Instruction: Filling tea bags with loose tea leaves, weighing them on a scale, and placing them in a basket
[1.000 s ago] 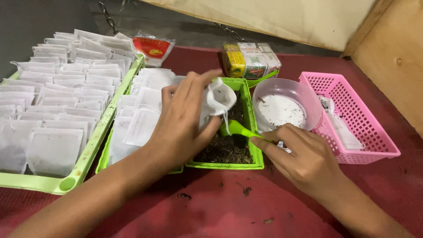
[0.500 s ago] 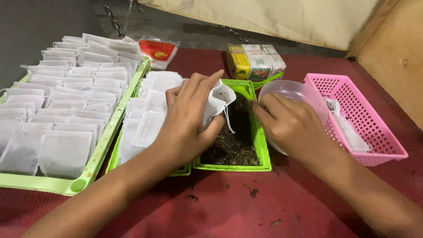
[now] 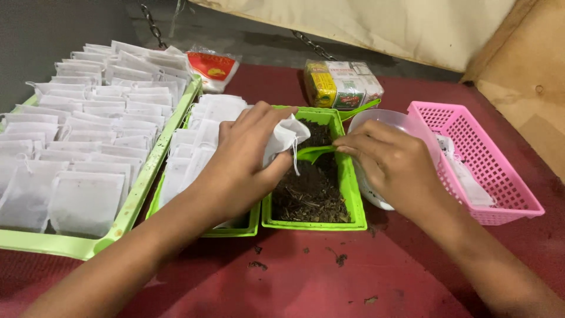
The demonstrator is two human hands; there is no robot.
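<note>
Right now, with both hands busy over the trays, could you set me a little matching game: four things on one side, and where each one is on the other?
Things:
1. small white bag
2. green scoop
3. pink basket
4. wrapped packets

Places:
A. far right on the red table
B. pinched in the right hand
C. held open in the left hand
D. behind the green tray of dark loose leaves

Pairs: 1-C, 2-B, 3-A, 4-D
</note>
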